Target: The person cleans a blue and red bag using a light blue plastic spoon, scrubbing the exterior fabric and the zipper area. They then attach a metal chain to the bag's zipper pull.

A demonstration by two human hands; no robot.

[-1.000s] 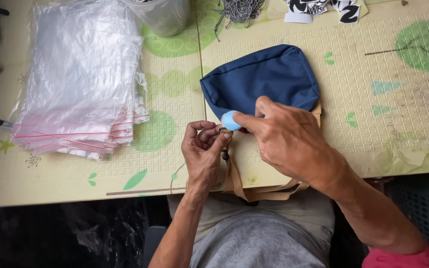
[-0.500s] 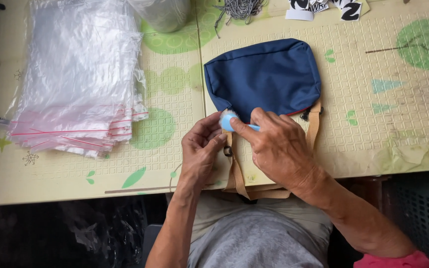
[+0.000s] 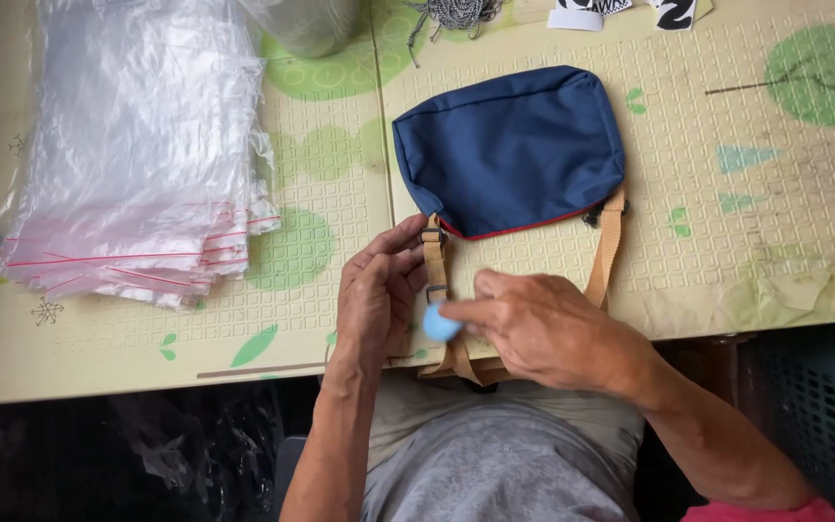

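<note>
Navy pouch bag [image 3: 512, 145] flat on table [image 3: 775, 193], just above both hands, zipper edge with red piping facing the body. Tan strap [image 3: 434, 266] running down from bag's left corner through a metal buckle, toward table edge, a second length of tan strap down the right side. Left hand [image 3: 376, 300] curled around the left strap just below the buckle, fingertips pinching the webbing, grip closed on it. Right hand [image 3: 533, 324] just beside, on the right, thumb and forefinger closed on a small light-blue round object [image 3: 440, 324], kind not clear, held against the strap near the left hand's fingers. Bag itself not touched by either hand, only the strap. Table covered in pale yellow embossed mat with green circles, leaf and tree prints; seam running top to bottom left of bag. Stack of clear zip bags [image 3: 137, 145] with red seal lines well to the left. Clear container [image 3: 306, 24] at top edge, tangle of black-and-white cord [image 3: 451, 12] beside it, black-and-white printed pieces [image 3: 630, 10] top right. Dark floor below table edge, dark crate [image 3: 814, 406] lower right. Bag fabric smooth, matte, rounded corners, closed.
</note>
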